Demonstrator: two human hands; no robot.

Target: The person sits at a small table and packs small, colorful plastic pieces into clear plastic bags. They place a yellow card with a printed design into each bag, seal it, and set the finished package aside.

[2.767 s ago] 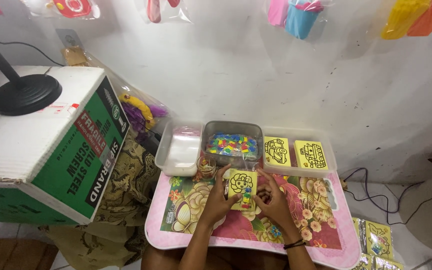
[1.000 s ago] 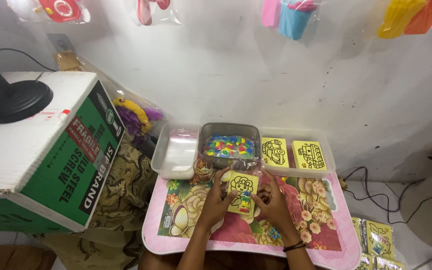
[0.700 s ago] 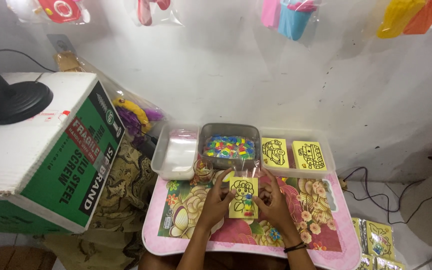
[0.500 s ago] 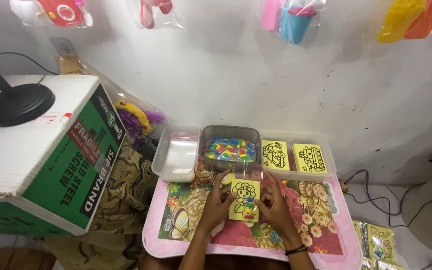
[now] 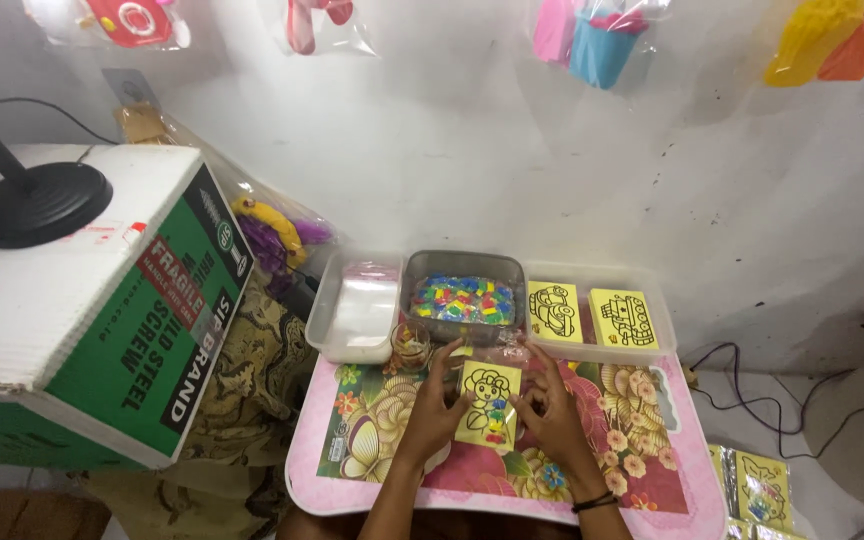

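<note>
At the centre of the pink floral worktop (image 5: 652, 440), my left hand (image 5: 434, 412) and right hand (image 5: 552, 420) clamp the yellow picture card (image 5: 488, 402) by its edges; I judge it mid-decoration, needing coloured pieces from the tray (image 5: 464, 298) at twelve o'clock.

One view only, head-worn; it looks down and forward from above the person's forearms onto a small pink floral table (image 5: 642, 480); table sits low-centre in frame, near the lens; both hands enter from the bottom edge; beyond the table the camera faces a white wall (image 5: 452, 150) close behind, toys hung along the top edge; wide angle, cardboard box (image 5: 82, 330) bulks at left; floor with cables at right.
</note>
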